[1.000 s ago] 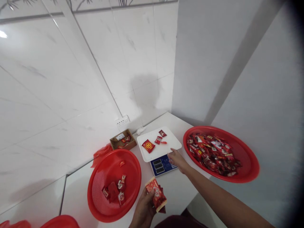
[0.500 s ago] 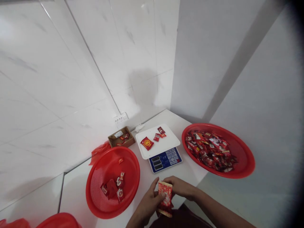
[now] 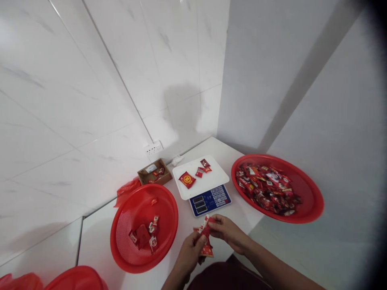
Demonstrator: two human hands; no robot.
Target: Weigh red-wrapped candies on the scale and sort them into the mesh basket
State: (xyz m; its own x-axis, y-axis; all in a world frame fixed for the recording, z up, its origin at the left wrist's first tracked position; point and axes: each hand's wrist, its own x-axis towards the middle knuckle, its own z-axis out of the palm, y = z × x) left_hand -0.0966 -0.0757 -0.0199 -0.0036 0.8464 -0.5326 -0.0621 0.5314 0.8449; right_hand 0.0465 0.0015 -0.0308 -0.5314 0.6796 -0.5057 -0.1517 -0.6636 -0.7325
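Observation:
Both my hands hold a small red printed bag (image 3: 205,237) low in front of me, over the white table (image 3: 238,161). My left hand (image 3: 189,251) grips its lower part, fingers closed. My right hand (image 3: 225,231) pinches its top edge. Just beyond stands a scale (image 3: 210,199) with a blue keypad and a white pan (image 3: 217,179) carrying three red packets (image 3: 187,179). A red mesh basket (image 3: 121,241) at the left holds several red packets. A wide red tray (image 3: 308,193) at the right is heaped with red sweets.
A small brown cardboard box (image 3: 142,176) with a few packets sits by the wall, beside a red plastic bag (image 3: 127,189). A wall socket (image 3: 152,148) is above it. Another red basket rim (image 3: 75,280) shows at the bottom left. White tiled walls close the corner.
My right hand left the scale's keypad and came back to the red bag in my left hand. Both hands now pull the bag, which has turned and narrowed.

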